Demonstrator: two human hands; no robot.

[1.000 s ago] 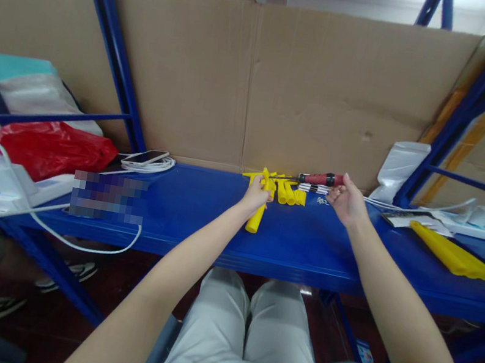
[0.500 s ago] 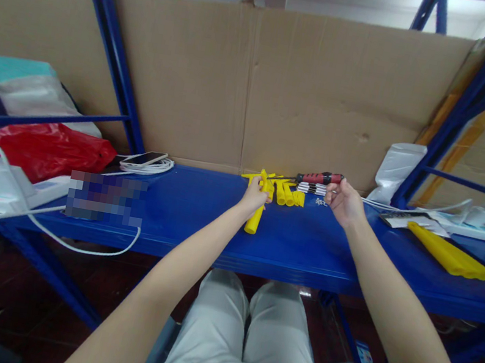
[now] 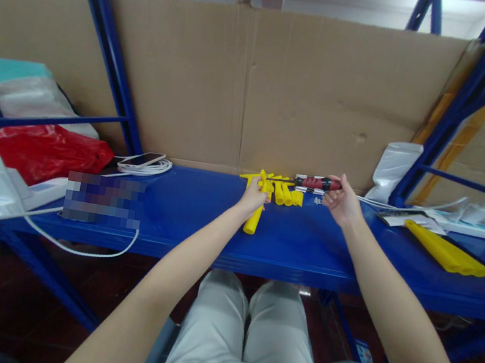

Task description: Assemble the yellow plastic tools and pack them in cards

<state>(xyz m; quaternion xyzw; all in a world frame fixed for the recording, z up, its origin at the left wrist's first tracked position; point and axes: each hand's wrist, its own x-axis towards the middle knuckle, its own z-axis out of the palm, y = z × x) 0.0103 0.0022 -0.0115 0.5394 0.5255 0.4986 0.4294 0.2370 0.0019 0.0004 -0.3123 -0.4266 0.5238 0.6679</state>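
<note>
Well off to your left, the red plastic bag (image 3: pixel 49 152) and the phone (image 3: pixel 146 159) by the coiled white cable (image 3: pixel 151 168) lie as they did. Next along, your left hand (image 3: pixel 252 199) has kept its place, fingers closed round the upper part of a yellow piece (image 3: pixel 252 223), whose tubular end slants toward you over the blue shelf (image 3: pixel 191 210). Just right of that hand, other yellow pieces (image 3: pixel 286 196) lie in a row. What has changed is the screwdriver (image 3: pixel 316 183): over the last second its red-and-black handle has dropped a little and come nearer to level, so it now covers part of the striped white items (image 3: pixel 302 189). Its shaft points left at the piece you hold; whether the tip is seated cannot be told. My judgement is that you are lining up or turning the tool on that piece, not taking it away. Small metal bits (image 3: pixel 317 201) lie near the handle, beside your right hand (image 3: pixel 345 203), which pinches the butt end between thumb and fingers. Farther right, the white pouch (image 3: pixel 394 170) and the ribbed yellow part (image 3: pixel 445 249) are undisturbed.
</note>
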